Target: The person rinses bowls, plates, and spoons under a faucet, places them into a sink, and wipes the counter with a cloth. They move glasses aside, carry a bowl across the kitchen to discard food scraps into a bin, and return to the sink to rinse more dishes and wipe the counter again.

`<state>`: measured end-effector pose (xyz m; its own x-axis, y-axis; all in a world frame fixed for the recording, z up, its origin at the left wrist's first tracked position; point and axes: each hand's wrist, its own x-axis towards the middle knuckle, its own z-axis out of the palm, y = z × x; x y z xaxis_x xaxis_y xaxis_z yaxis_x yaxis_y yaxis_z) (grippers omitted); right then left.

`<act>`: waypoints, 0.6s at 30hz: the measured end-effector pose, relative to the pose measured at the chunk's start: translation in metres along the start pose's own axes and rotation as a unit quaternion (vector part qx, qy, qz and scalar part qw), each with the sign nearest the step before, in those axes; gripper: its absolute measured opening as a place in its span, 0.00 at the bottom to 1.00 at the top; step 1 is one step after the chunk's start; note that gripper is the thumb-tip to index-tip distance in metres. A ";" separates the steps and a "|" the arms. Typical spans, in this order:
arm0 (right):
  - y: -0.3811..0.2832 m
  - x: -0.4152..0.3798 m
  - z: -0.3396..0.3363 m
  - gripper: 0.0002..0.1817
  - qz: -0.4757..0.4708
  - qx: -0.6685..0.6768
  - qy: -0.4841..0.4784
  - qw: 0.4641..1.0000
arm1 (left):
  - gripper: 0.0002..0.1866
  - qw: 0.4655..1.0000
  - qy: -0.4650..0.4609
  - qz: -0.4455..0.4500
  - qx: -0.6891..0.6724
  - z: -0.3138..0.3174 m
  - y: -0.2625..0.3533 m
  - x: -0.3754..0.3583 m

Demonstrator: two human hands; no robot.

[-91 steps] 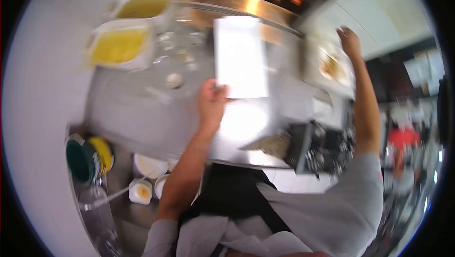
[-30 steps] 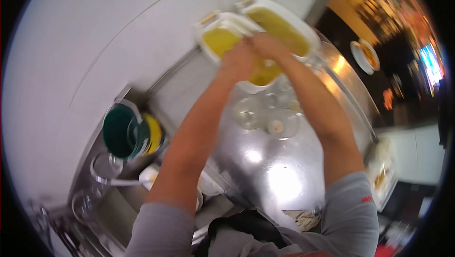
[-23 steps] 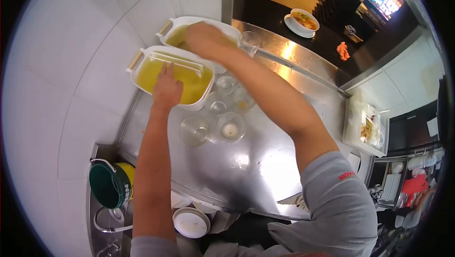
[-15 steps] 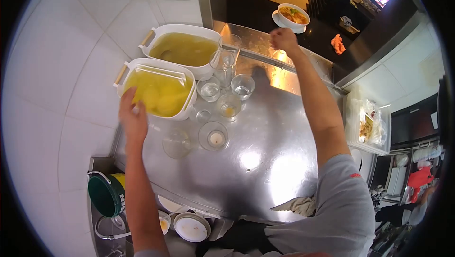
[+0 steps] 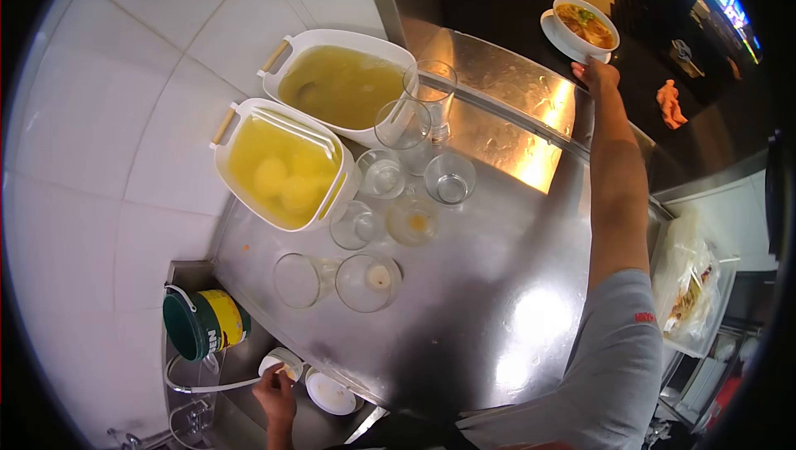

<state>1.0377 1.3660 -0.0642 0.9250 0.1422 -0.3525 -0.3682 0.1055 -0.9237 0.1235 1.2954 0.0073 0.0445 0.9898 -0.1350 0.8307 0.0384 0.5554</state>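
Observation:
At the top right, my right hand (image 5: 599,73) reaches to the saucer (image 5: 572,42) under a white bowl of soup (image 5: 585,27), its fingers at the near edge. Whether they grip the saucer is hard to tell. Low on the left, my left hand (image 5: 275,394) is over the sink, fingers bent together at a small white cup (image 5: 280,364). What lies between those fingers is too small to name. A stack of white plates (image 5: 333,392) sits just right of that hand.
Several glasses (image 5: 450,179) stand on the steel counter (image 5: 473,284). Two white tubs of yellowish liquid (image 5: 286,170) are against the tiled wall. A green bucket (image 5: 186,325) is by the sink, an orange cloth (image 5: 670,105) on the black ledge, a plastic bin (image 5: 692,284) at right.
My left hand has dropped from beside the front tub to the cup at the sink. My right hand has stretched out to the soup bowl's saucer. The view has shifted.

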 end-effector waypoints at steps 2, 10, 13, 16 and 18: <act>0.001 0.008 0.005 0.14 -0.003 -0.013 -0.003 1.000 | 0.09 1.000 -0.014 -0.013 0.012 0.005 -0.005 -0.012; 0.012 0.001 0.001 0.16 -0.012 -0.017 0.023 1.000 | 0.09 0.999 -0.012 0.020 0.042 0.008 -0.018 -0.026; 0.028 -0.016 -0.011 0.11 -0.064 -0.023 0.050 0.996 | 0.07 1.000 0.001 0.011 0.003 0.009 -0.004 -0.035; 0.019 -0.058 -0.021 0.12 0.010 -0.014 0.033 0.999 | 0.09 0.991 -0.024 0.127 0.031 0.024 -0.035 -0.044; 0.027 -0.083 -0.029 0.12 -0.010 -0.020 0.018 1.000 | 0.09 0.975 -0.091 0.199 0.033 0.039 -0.019 -0.048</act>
<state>0.9535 1.3287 -0.0637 0.9352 0.1051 -0.3383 -0.3461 0.0679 -0.9357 0.1273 1.2415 -0.0291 0.4637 0.8836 -0.0651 0.7613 -0.3598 0.5394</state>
